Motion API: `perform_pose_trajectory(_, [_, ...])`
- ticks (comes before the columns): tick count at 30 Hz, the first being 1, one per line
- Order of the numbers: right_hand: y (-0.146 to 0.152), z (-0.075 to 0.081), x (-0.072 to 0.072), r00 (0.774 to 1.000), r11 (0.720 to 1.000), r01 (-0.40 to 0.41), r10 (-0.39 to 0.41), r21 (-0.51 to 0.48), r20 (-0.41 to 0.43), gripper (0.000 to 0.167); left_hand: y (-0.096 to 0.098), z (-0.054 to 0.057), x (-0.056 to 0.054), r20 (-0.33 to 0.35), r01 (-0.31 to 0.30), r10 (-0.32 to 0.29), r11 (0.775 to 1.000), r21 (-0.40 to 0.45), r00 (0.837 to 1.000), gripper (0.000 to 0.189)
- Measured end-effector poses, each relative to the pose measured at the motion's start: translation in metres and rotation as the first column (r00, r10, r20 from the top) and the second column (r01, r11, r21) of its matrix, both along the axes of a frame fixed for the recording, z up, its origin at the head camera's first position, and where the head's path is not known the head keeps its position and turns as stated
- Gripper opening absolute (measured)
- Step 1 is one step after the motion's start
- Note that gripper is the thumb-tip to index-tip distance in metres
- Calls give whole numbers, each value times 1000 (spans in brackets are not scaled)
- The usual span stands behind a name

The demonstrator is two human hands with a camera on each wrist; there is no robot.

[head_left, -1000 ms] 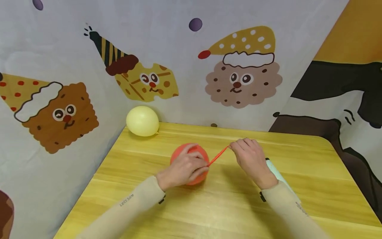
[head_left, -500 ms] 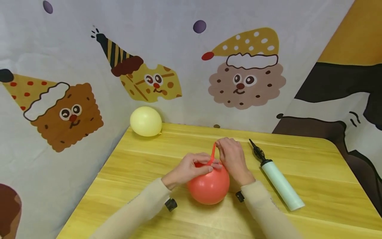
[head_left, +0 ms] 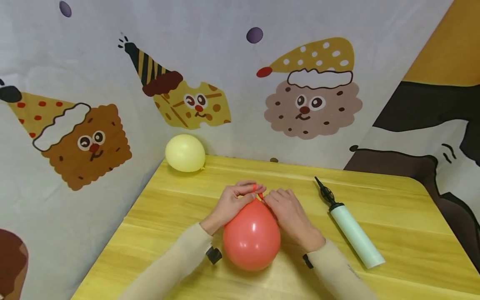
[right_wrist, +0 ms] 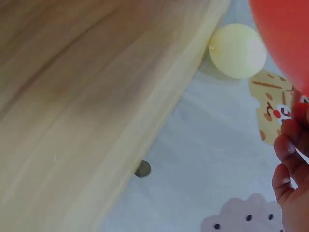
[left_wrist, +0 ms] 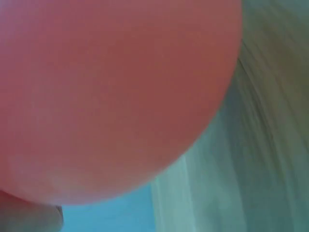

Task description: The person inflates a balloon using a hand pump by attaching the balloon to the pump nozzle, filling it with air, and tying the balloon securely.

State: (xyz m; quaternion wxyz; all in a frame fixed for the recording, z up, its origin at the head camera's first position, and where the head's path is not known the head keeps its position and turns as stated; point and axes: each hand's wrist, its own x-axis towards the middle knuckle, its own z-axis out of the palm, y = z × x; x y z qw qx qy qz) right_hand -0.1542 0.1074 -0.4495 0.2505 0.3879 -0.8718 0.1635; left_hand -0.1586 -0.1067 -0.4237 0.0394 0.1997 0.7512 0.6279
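Note:
A round, inflated red balloon hangs or rests between my two hands in the head view, its neck at the top. My left hand pinches the balloon at the base of the neck. A red loop of the neck lies round its fingers. Close beside it, my right hand has its fingertips at the stretched neck; the exact hold is partly hidden. In the left wrist view the balloon covers most of the picture. The right wrist view catches the curled fingers below the balloon's edge.
A yellow balloon sits at the table's back left corner. To the right lies a pale green hand pump with a black nozzle. A printed cloth hangs behind the wooden table.
The balloon's neck, earlier pulled out long to the right, is now wound round my left fingers. The balloon has swung below my hands, and my right hand has come in close to the left.

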Motion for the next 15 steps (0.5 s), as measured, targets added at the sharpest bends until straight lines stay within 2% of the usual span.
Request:
perform_pose_trajectory(2, [3,3,3,1000,999,-12,13,50,-20,18,1,0,1,-20,-3,1,997,-71,1000,28])
perform_pose_trajectory(5, [5,7,7,997,995,-13,20,96,-69,17,5,1,1,-109,-17,-6,978,-209,994,26])
perform_pose_trajectory(7, [5,8,9,994,995,-16,26,95,-105,15,8,2,3,-224,-58,-15,948,-314,975,26])
perform_pose_trajectory(8, [4,9,10,993,996,-18,27,85,-112,14,10,2,3,-291,-91,-18,930,-355,957,25])
perform_pose_trajectory(9, [3,10,12,994,998,-22,29,64,-108,10,11,2,3,-361,-127,-24,912,-390,932,25])
perform_pose_trajectory(10, [2,11,13,995,999,-28,32,35,-98,6,11,3,3,-437,-173,-31,892,-418,899,25])
perform_pose_trajectory(11, [2,12,15,996,999,-34,33,-4,-78,4,12,3,3,-513,-219,-44,870,-441,858,24])
perform_pose_trajectory(12, [0,13,17,998,998,-38,35,-50,-56,9,12,3,3,-582,-270,-58,846,-461,811,25])
perform_pose_trajectory(13, [-1,15,19,999,995,-37,34,-97,-27,14,12,3,3,-649,-316,-81,823,-471,757,25])
perform_pose_trajectory(15, [-3,17,24,999,980,-27,36,-197,38,22,12,2,3,-759,-403,-140,779,-482,636,26])
